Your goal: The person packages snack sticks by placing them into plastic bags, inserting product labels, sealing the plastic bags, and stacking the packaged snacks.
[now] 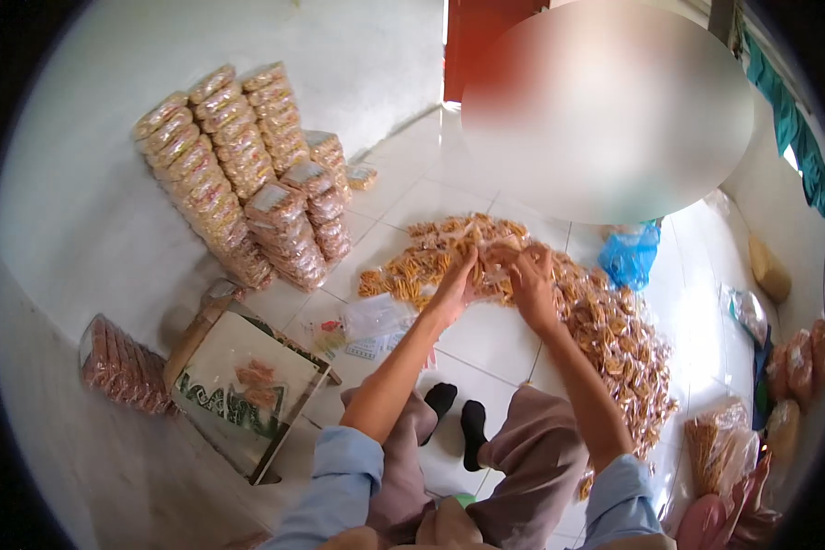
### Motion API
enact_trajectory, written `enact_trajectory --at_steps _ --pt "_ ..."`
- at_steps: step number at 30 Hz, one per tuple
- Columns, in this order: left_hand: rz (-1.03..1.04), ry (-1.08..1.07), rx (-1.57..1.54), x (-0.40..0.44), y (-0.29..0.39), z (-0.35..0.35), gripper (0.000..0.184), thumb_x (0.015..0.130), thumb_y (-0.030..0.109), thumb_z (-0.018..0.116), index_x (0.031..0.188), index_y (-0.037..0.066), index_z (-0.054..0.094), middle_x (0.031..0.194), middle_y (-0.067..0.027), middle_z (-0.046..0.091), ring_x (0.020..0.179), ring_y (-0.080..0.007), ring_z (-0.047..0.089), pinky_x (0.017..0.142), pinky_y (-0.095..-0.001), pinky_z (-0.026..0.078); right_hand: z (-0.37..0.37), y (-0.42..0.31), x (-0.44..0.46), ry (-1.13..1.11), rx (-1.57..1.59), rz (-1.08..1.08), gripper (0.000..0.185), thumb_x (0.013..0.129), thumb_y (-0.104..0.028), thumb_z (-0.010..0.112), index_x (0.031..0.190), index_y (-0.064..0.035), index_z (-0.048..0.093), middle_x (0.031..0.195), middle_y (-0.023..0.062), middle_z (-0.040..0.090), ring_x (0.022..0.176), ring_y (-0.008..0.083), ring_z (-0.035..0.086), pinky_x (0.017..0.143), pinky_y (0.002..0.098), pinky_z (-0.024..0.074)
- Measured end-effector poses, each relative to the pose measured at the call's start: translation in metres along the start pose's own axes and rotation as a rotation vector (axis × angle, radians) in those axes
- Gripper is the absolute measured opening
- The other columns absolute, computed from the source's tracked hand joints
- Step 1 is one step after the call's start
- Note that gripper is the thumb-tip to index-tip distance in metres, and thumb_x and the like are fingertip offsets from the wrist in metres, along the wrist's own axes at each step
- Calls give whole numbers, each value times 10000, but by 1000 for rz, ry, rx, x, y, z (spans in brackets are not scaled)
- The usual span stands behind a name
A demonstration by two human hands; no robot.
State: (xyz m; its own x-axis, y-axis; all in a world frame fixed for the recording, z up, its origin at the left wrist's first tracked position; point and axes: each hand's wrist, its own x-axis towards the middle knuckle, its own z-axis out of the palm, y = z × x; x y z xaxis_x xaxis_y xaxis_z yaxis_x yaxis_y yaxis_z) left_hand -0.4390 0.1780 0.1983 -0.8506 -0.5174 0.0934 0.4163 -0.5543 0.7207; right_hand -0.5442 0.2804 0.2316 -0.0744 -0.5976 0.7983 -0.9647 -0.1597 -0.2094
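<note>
My left hand (457, 282) and my right hand (529, 282) are raised close together above a long curved heap of small wrapped brown snacks (610, 344) on the tiled floor. Between them is a clear plastic packet (493, 259) with brown snacks, and the fingers of both hands are bent round it. Part of the packet is hidden by the fingers. Flat clear plastic bags (376, 316) lie on the floor to the left of my left forearm.
Tall stacks of packed snacks (234, 165) lean at the left wall. A box with a white top (247, 376) stands lower left, beside dark packs (124, 367). A blue bag (631, 254) and a filled clear bag (720, 445) are at the right.
</note>
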Motion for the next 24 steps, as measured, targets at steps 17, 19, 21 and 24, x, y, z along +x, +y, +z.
enact_trajectory --at_steps 17,19,21,24 --pt "209 311 338 21 -30 -20 306 853 162 554 1132 105 441 1007 0 553 941 -89 535 733 -232 474 49 20 -19 310 592 531 300 703 -55 677 894 -19 448 1000 112 405 953 248 461 753 334 427" --pt "183 303 280 15 -28 -1 303 860 175 543 1138 111 440 1026 3 539 936 -82 530 729 -231 470 53 14 -23 292 501 413 284 725 -63 661 916 -22 455 1043 130 407 1012 277 445 805 345 419" --pt "145 250 315 16 -26 5 340 884 264 501 1190 140 417 1090 6 497 948 -68 513 727 -237 458 54 14 -23 272 495 434 264 750 -50 637 933 -24 450 1064 108 396 1015 235 434 808 309 411" --pt "81 140 258 19 -24 2 385 873 400 481 1151 153 380 1005 9 495 884 -79 490 777 -272 409 56 16 -25 260 453 432 246 792 -77 605 964 -16 441 1101 95 386 1024 187 419 821 280 391"
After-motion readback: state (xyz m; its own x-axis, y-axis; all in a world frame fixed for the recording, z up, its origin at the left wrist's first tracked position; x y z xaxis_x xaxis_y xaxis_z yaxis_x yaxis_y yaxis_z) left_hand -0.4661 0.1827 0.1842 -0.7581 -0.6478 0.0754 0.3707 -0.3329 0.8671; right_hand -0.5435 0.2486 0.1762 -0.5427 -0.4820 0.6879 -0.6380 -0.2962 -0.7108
